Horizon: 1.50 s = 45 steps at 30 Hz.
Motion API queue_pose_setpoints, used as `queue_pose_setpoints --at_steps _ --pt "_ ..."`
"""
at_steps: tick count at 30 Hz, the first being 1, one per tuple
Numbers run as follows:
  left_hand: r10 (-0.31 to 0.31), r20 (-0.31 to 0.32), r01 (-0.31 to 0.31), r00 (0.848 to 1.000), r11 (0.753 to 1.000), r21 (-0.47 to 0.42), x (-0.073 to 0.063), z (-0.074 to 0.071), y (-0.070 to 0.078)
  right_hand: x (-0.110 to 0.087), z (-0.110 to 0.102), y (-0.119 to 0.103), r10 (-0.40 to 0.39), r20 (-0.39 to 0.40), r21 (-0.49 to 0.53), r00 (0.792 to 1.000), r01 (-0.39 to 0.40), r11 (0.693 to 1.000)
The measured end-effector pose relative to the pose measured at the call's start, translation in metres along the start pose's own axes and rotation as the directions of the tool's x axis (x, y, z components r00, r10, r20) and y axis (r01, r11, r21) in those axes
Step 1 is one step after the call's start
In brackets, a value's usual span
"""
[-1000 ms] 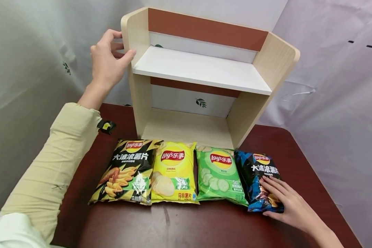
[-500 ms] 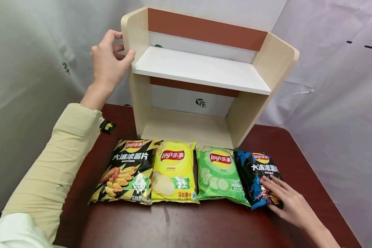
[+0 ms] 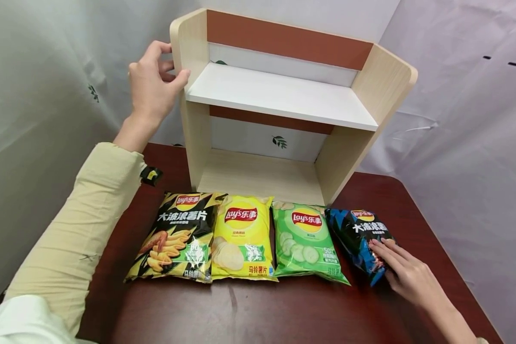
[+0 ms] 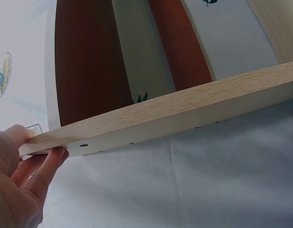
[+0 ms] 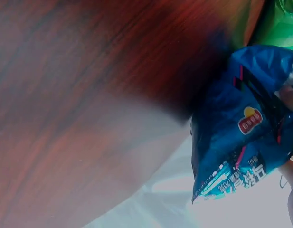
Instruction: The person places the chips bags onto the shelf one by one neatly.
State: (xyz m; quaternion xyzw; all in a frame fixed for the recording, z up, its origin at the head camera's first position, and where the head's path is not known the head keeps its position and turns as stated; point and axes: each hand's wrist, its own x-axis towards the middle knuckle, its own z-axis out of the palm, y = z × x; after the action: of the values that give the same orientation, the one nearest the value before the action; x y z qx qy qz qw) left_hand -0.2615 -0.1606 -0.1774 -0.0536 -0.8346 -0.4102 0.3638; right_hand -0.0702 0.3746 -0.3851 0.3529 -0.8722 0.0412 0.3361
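My left hand point(image 3: 151, 88) pinches the upper left side panel point(image 3: 193, 45) of a pale wooden shelf, thumb on the inner side and fingers on the outer. The left wrist view also shows this hand point(image 4: 25, 185) at the end of the panel. On the right, my right hand point(image 3: 413, 277) grips a blue-and-black bag of chips point(image 3: 350, 236) by its lower right part. That bag tilts, and its underside faces the right wrist view. Beside it lies a green bag of chips point(image 3: 303, 246), then a yellow one point(image 3: 241, 234) and a black-and-yellow one point(image 3: 176, 239).
The shelf has a white upper board point(image 3: 279, 93) and a pale bottom board point(image 3: 262, 174); the bags lie in a row before it. Dark red-brown table point(image 3: 241, 315) surrounds them. Pale curtains point(image 3: 460, 124) hang behind and at both sides.
The blue-and-black bag has tilted, its lower end turning and lifting toward the right as my right hand closes on it. The left hand keeps its place on the panel.
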Motion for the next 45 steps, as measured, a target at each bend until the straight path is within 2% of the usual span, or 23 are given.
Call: queue_pose_setpoints --at_steps 4,9,12,17,24,39,43,45 --pt "-0.008 0.0 0.008 1.0 1.0 -0.003 0.0 0.001 0.0 0.003 0.001 0.001 -0.001 -0.071 -0.021 0.997 -0.001 1.0" --pt "-0.011 -0.003 0.011 1.0 1.0 -0.011 0.001 0.002 0.0 0.007 -0.002 0.0 -0.012 -0.115 -0.09 0.993 0.002 0.996" --pt "-0.009 -0.003 0.009 1.0 1.0 -0.016 0.001 0.002 -0.001 0.011 -0.003 -0.002 -0.026 -0.152 -0.088 0.988 0.013 0.996" --pt "-0.005 0.0 0.005 1.0 1.0 -0.005 0.001 0.003 -0.002 0.021 -0.009 -0.007 -0.047 -0.235 -0.036 0.971 0.04 0.999" --pt "-0.002 0.0 0.002 1.0 1.0 -0.023 0.002 0.003 -0.002 0.038 -0.02 -0.018 -0.088 -0.315 -0.062 0.945 0.072 0.996" --pt "0.004 0.002 -0.004 1.0 0.999 -0.035 0.003 0.008 -0.002 0.076 -0.037 -0.049 -0.182 -0.481 -0.048 0.858 0.182 0.982" --pt "0.006 0.005 -0.005 1.0 1.0 -0.029 0.003 0.008 -0.003 0.09 -0.038 -0.057 -0.22 -0.544 -0.058 0.81 0.226 0.972" --pt "0.001 0.003 -0.001 1.0 1.0 -0.024 0.002 0.008 -0.004 0.097 -0.039 -0.061 -0.239 -0.561 -0.062 0.793 0.248 0.967"
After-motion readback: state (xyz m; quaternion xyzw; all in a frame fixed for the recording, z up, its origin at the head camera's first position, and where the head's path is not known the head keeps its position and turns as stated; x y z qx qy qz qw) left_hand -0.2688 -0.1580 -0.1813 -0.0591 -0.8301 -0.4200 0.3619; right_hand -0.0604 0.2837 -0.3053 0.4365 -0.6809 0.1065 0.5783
